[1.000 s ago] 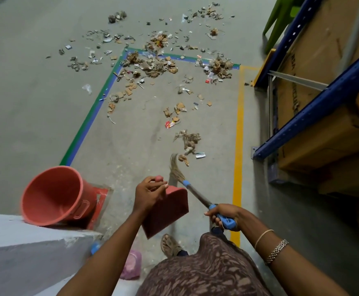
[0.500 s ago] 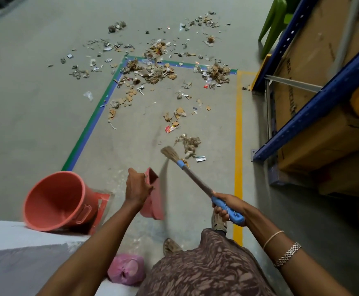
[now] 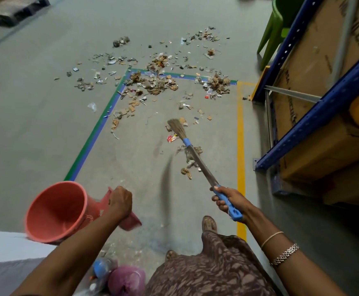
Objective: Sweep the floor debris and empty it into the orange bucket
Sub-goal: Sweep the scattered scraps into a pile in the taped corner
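I see the left arm reaching forward from the lower left, forearm bare, its hand [image 3: 119,201] fisted knuckles-up around the dustpan [image 3: 131,223]. The right arm comes in from the lower right, stretched forward and slightly inward, and its hand [image 3: 227,199] wraps the blue grip of the broom [image 3: 197,159], fingers curled beneath it.

matt concrete floor [image 3: 35,107], seemingly plastic bucket [image 3: 54,210]
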`<state>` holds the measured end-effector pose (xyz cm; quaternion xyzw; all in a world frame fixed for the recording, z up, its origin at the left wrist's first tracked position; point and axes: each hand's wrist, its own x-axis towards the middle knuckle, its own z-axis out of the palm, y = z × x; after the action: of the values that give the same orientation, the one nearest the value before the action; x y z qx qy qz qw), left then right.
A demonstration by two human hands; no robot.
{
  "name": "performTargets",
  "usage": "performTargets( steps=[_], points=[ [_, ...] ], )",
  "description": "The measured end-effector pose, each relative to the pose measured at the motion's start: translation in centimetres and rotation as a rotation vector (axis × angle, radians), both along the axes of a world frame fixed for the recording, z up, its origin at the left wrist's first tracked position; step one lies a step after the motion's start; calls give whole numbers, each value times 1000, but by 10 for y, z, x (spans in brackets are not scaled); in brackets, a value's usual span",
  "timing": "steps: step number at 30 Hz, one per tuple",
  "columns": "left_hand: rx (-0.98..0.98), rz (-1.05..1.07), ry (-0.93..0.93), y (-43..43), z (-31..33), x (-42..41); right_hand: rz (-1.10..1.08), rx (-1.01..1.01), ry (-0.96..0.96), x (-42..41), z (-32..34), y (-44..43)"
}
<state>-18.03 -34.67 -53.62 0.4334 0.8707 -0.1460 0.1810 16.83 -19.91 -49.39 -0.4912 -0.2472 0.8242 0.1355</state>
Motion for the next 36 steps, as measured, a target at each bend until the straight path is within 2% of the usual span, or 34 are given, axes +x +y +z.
performTargets(
  steps=[3, 5, 7, 10, 15, 18, 24, 29, 36],
  points=[
    [57, 52, -14, 6, -6, -13, -43, 44, -56, -6, -14, 14],
    [97, 88, -92, 13, -15, -13, -88, -9, -110, -10, -22, 31],
    [130, 214, -229, 26, -21, -9, -111, -64, -154, -13, -31, 48],
    [265, 523, -620, 42, -37, 1, -157, -107, -168, -16, -53, 72],
    [266, 530, -798, 62, -44, 17, -274, -176, -102, -18, -89, 107],
    [284, 420, -732, 81, -40, 21, -261, -271, -82, -15, -100, 127],
    [336, 263, -622, 107, -41, 10, -192, -284, -310, -36, -111, 166],
    [378, 253, -491, 129, -32, 5, -154, -374, -365, -54, -120, 178],
    [454, 251, -517, 146, -31, -29, -52, -351, -449, -96, -135, 166]
  ],
)
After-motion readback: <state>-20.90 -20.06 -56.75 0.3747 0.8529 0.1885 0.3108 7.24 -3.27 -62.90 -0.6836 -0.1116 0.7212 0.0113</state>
